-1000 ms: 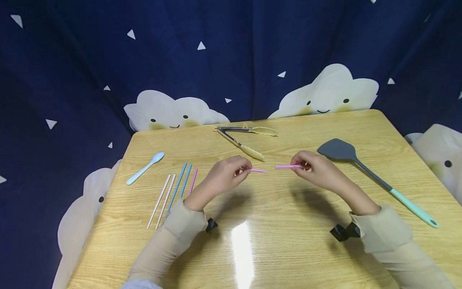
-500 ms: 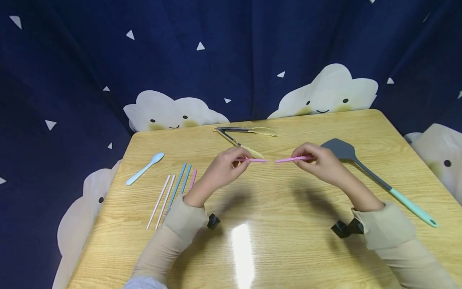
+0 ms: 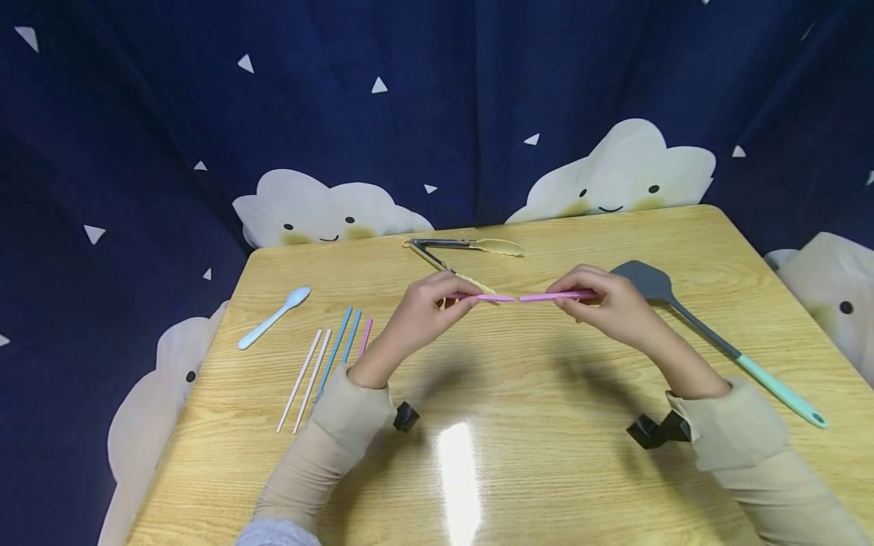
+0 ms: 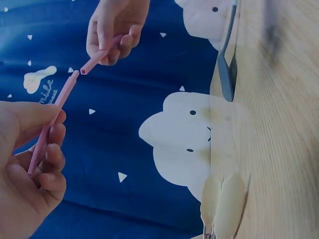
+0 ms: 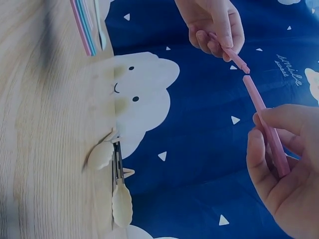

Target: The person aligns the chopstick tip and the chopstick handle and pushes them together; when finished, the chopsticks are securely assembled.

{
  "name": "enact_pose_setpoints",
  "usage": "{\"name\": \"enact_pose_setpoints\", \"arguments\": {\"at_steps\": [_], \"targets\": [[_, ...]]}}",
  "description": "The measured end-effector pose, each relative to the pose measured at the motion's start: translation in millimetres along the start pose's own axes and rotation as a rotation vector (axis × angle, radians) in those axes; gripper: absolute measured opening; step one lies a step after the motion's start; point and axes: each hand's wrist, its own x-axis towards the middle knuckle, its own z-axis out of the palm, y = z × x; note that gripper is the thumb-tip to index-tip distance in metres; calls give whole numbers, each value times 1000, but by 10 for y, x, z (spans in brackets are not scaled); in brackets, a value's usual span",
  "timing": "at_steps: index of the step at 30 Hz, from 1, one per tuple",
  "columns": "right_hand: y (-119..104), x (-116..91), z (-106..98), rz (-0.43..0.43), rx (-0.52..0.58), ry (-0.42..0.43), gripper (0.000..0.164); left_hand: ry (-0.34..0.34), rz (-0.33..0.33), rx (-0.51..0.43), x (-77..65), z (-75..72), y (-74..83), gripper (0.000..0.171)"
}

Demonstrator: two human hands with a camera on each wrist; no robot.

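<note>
Over the middle of the table, my left hand [image 3: 430,312] pinches a pink rod [image 4: 64,94] whose far end steps down to a narrower tip. My right hand [image 3: 610,305] pinches another pink rod [image 5: 257,97], thicker, with what looks like a dark hole in its end, seen in the left wrist view. The two rods point at each other, end to end, nearly in line. A small gap lies between their ends in both wrist views. My fingers hide part of each rod.
Left on the table lie a light blue spoon [image 3: 275,318], two white sticks [image 3: 300,379], two blue sticks [image 3: 336,345] and a pink stick [image 3: 366,334]. Cream-tipped tongs [image 3: 444,244] lie spread behind my hands. A grey turner [image 3: 703,326] with a mint handle is at right.
Both hands have risen in the head view, away from me. The ends of the two pink rods have come closer together and line up better.
</note>
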Motion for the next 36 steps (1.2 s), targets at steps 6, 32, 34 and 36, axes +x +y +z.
{"name": "enact_pose_setpoints", "arguments": {"at_steps": [6,32,34,36], "targets": [[-21,0,12,21,13,-13,9,1,-23,-32,2,5,7,7],[-72,-3,49,36,38,-1,9,-7,-44,-5,-11,54,97,6],[-80,-4,56,19,35,17,10,5,-35,-3,-12,63,106,6],[-95,-6,60,3,37,33,11,19,-34,0,-16,69,116,6]]}}
